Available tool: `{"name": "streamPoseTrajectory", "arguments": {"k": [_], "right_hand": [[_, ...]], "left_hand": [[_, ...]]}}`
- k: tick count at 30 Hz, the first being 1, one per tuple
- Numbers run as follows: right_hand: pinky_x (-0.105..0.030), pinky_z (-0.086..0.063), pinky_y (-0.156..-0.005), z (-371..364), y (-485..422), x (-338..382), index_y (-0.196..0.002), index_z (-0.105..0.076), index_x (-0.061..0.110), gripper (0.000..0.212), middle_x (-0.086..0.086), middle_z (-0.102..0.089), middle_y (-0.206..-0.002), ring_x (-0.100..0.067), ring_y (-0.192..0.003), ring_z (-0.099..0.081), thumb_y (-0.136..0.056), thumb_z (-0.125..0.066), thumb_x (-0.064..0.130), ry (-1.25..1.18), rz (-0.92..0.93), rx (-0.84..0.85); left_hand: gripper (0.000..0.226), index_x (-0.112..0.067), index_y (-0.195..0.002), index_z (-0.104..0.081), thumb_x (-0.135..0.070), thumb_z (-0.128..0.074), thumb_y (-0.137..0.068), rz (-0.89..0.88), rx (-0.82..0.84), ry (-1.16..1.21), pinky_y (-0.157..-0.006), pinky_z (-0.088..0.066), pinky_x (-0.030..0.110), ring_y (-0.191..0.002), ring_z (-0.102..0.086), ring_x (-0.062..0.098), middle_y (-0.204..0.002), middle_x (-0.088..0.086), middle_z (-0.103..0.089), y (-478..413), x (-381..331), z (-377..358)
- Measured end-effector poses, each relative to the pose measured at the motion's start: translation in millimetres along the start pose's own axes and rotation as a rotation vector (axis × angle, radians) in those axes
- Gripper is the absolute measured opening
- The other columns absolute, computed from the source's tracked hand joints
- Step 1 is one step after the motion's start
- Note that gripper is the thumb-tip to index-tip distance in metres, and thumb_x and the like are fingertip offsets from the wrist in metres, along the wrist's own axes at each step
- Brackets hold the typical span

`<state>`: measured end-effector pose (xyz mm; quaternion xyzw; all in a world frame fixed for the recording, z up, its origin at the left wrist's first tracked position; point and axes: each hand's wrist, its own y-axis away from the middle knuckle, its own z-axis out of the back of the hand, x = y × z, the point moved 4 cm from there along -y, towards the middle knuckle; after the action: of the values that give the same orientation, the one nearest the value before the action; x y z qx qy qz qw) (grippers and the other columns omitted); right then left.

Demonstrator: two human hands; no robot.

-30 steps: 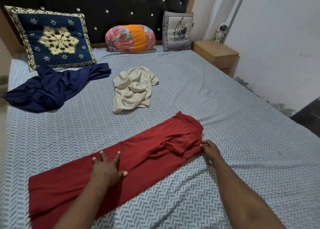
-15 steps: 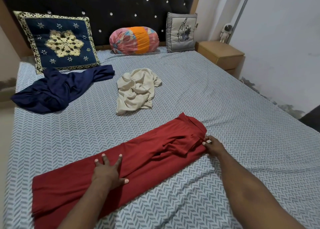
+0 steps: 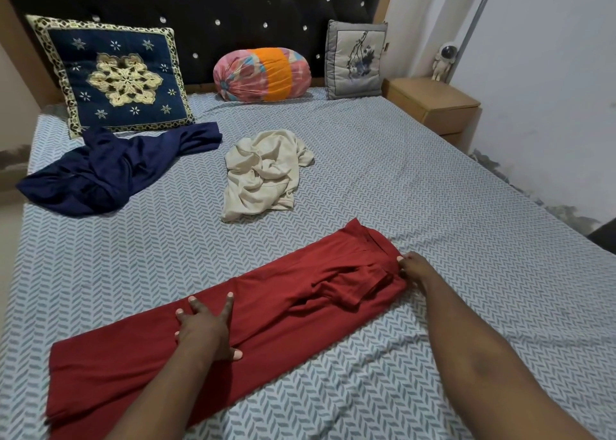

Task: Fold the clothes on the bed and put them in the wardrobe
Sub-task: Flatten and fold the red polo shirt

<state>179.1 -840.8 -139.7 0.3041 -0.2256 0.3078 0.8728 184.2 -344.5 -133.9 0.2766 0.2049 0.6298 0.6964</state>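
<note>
Head: left hand (image 3: 205, 326), right hand (image 3: 415, 268) unmoved on trousers (image 3: 283, 286)

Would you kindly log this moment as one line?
left hand flat on red garment | right hand pinches its end | navy garment, cream garment unfolded

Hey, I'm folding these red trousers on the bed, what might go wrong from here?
1. The red trousers have a bunched flap near the waist, by your right hand; folding now would likely press creases in.
2. Your left hand pins only the middle, so the leg end may skew as you fold.
3. The cream garment lies crumpled just beyond; a wide fold might catch it.
</note>
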Motion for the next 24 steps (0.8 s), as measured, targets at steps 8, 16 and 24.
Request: {"name": "streamPoseTrajectory", "arguments": {"k": [8, 16, 24], "right_hand": [[-0.030, -0.034, -0.057, 4, 1, -26, -0.054, -0.051, 0.012, 0.026, -0.010, -0.049, -0.052, -0.022, -0.055, -0.048, -0.079, -0.057, 0.016, -0.109, -0.049, -0.060], [-0.041, -0.043, -0.093, 3, 66, 15, -0.113, -0.061, 0.012, 0.025, -0.020, -0.058, -0.115, -0.039, -0.110, -0.054, -0.090, -0.056, 0.020, 0.042, 0.080, -0.446], [-0.044, -0.048, -0.083, -101, 141, 87, -0.110, -0.065, 0.021, 0.027, -0.009, -0.059, -0.099, -0.031, -0.094, -0.056, -0.087, -0.058, 0.032, 0.478, 0.659, -0.383]], "left_hand": [[0.130, -0.044, -0.145, 0.025, -0.071, -0.073, -0.064, -0.005, -0.009, 0.016, -0.113, -0.028, 0.057, -0.140, 0.002, 0.058, -0.152, 0.034, 0.021, -4, 0, -1], [0.122, -0.043, -0.147, 0.021, -0.074, -0.067, -0.068, -0.028, -0.069, 0.013, -0.113, -0.031, 0.054, -0.142, 0.000, 0.056, -0.155, 0.032, 0.018, 7, 3, -3], [0.104, -0.037, -0.150, 0.017, -0.089, 0.018, -0.060, -0.128, -0.314, 0.039, -0.118, 0.001, 0.055, -0.149, 0.011, 0.034, -0.162, 0.014, 0.012, 43, 44, -43]]}}
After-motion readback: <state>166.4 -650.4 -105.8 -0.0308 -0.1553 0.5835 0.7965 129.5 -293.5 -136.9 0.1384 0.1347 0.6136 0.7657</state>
